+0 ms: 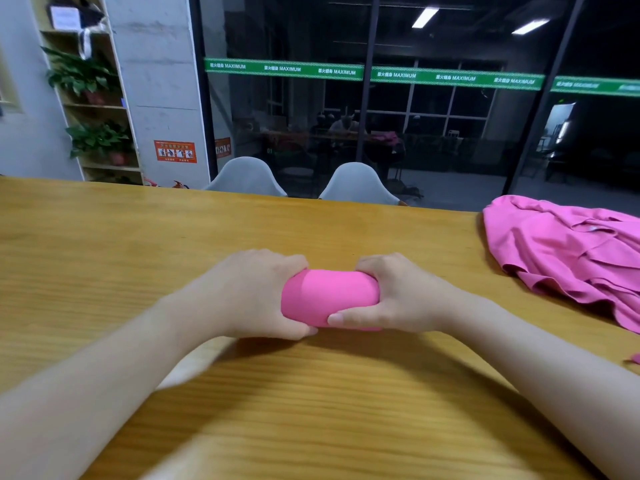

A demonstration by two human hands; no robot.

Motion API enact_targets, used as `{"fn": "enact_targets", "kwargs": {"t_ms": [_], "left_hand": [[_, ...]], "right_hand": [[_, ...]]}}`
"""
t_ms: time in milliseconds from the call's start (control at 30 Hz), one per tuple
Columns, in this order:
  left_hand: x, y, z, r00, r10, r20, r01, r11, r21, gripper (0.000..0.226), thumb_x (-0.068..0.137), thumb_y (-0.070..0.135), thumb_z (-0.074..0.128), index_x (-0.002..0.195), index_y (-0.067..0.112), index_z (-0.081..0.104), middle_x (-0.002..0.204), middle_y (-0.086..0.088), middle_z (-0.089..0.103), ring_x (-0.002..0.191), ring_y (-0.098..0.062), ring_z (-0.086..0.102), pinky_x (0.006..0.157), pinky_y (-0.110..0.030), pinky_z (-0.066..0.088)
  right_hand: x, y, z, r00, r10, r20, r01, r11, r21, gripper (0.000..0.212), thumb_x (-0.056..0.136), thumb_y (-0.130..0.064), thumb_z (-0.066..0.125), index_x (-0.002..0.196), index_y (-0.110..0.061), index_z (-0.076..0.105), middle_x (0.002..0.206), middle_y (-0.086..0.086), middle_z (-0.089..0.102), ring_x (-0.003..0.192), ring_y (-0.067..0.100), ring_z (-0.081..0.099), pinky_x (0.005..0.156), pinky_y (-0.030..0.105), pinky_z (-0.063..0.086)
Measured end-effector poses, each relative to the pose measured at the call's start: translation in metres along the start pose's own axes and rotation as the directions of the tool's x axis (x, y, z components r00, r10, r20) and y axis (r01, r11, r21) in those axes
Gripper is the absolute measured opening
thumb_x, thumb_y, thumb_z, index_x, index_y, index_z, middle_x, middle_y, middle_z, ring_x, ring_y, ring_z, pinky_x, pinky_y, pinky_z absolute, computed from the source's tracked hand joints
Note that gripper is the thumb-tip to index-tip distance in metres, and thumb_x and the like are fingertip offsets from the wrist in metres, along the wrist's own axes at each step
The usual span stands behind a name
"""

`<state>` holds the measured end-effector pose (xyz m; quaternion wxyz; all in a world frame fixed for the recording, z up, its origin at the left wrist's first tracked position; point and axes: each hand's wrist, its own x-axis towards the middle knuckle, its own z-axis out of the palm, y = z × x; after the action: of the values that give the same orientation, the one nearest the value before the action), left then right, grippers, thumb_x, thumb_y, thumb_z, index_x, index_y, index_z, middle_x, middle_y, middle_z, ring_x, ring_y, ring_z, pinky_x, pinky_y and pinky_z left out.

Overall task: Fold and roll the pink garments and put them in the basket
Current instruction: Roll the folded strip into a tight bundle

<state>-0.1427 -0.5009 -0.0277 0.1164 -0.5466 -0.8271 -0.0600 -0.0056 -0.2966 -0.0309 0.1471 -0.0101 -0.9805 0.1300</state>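
Your left hand (256,292) and right hand (391,296) each grip one end of the rolled garment (329,297) near the surface's (104,237) middle. It looks soft, light and springy: keep both ends gripped. Unfolded garments (571,251) lie at the right edge; no basket visible.

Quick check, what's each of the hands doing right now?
Left hand: grips the left end of the rolled pink garment.
Right hand: grips its right end.

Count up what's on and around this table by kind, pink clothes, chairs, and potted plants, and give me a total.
Pink garments: 2, a rolled garment gripped by the left hand and right hand, and a loose garment on the table.
Grey chairs: 2.
Potted plants: 2.
Total: 6
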Motion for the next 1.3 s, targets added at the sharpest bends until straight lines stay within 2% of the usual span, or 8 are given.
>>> {"fn": "enact_targets", "kwargs": {"t_ms": [233,400,533,667,800,1033,1167,1300], "left_hand": [[0.005,-0.009,-0.008,0.975,-0.086,0.203,0.145,0.943,-0.300,0.066,0.049,0.084,0.076,0.086,0.030,0.064,0.081,0.011,0.068,0.076,-0.011,0.063,0.072,-0.045,0.056],[-0.003,-0.003,-0.004,0.996,-0.026,0.080,0.039,0.986,-0.164,0.063,0.062,0.083,0.071,0.106,0.041,0.055,0.094,0.020,0.062,0.086,-0.003,0.056,0.071,-0.027,0.046],[0.001,0.004,-0.002,1.000,0.001,0.005,-0.001,1.000,0.004,0.067,0.061,0.087,0.065,0.106,0.039,0.052,0.093,0.019,0.061,0.087,-0.009,0.056,0.073,-0.031,0.046],[0.004,-0.002,-0.010,0.970,-0.085,0.228,0.133,0.970,-0.203,0.062,0.050,0.089,0.072,0.083,0.040,0.056,0.083,0.012,0.063,0.076,-0.008,0.060,0.061,-0.032,0.048],[-0.001,-0.004,-0.003,0.982,-0.067,0.174,0.097,0.981,-0.170,0.057,0.052,0.090,0.072,0.079,0.046,0.046,0.082,0.016,0.061,0.074,-0.005,0.060,0.057,-0.023,0.037],[-0.002,0.015,-0.006,1.000,0.023,-0.011,-0.023,0.999,0.037,0.062,0.066,0.082,0.069,0.098,0.038,0.039,0.090,0.014,0.060,0.082,-0.015,0.057,0.067,-0.030,0.040],[0.004,0.008,-0.010,0.984,-0.092,0.155,0.112,0.985,-0.130,0.069,0.047,0.093,0.065,0.088,0.038,0.054,0.081,0.014,0.063,0.076,-0.006,0.056,0.066,-0.035,0.050],[0.000,0.007,-0.017,0.953,-0.102,0.285,0.190,0.935,-0.300,0.065,0.049,0.086,0.076,0.087,0.035,0.063,0.084,0.011,0.067,0.076,-0.010,0.064,0.071,-0.043,0.057]], "right_hand": [[-0.009,-0.007,0.008,0.967,-0.213,-0.136,0.118,0.857,-0.502,0.080,0.070,-0.097,0.042,0.090,-0.021,0.058,0.090,-0.010,0.055,0.082,0.014,0.053,0.087,0.034,0.041],[-0.004,-0.001,0.005,0.986,-0.155,-0.062,0.134,0.955,-0.263,0.068,0.069,-0.092,0.056,0.079,-0.025,0.057,0.077,-0.011,0.053,0.069,0.012,0.050,0.075,0.030,0.040],[-0.001,0.004,-0.002,0.997,0.059,0.048,-0.063,0.994,0.089,0.068,0.062,-0.087,0.069,0.073,-0.020,0.059,0.071,-0.003,0.061,0.064,0.015,0.056,0.062,0.046,0.050],[-0.010,-0.004,0.002,0.996,-0.079,-0.044,0.069,0.979,-0.193,0.070,0.067,-0.095,0.052,0.085,-0.028,0.060,0.083,-0.013,0.058,0.076,0.008,0.055,0.078,0.034,0.046],[-0.014,-0.011,0.006,0.976,-0.210,-0.063,0.170,0.906,-0.387,0.072,0.066,-0.092,0.052,0.092,-0.025,0.061,0.087,-0.014,0.057,0.076,0.009,0.052,0.082,0.029,0.040],[-0.002,-0.003,-0.002,0.990,0.075,0.117,-0.092,0.984,0.150,0.064,0.058,-0.082,0.076,0.075,-0.021,0.065,0.073,-0.001,0.067,0.067,0.013,0.062,0.061,0.042,0.053],[-0.008,-0.005,0.002,0.996,-0.090,-0.017,0.087,0.987,-0.138,0.063,0.066,-0.088,0.063,0.088,-0.028,0.062,0.081,-0.013,0.063,0.079,0.007,0.059,0.086,0.025,0.042],[-0.014,-0.014,0.006,0.980,-0.195,-0.028,0.171,0.913,-0.370,0.065,0.069,-0.082,0.055,0.103,-0.027,0.060,0.094,-0.015,0.060,0.087,0.008,0.057,0.104,0.027,0.034]]}}
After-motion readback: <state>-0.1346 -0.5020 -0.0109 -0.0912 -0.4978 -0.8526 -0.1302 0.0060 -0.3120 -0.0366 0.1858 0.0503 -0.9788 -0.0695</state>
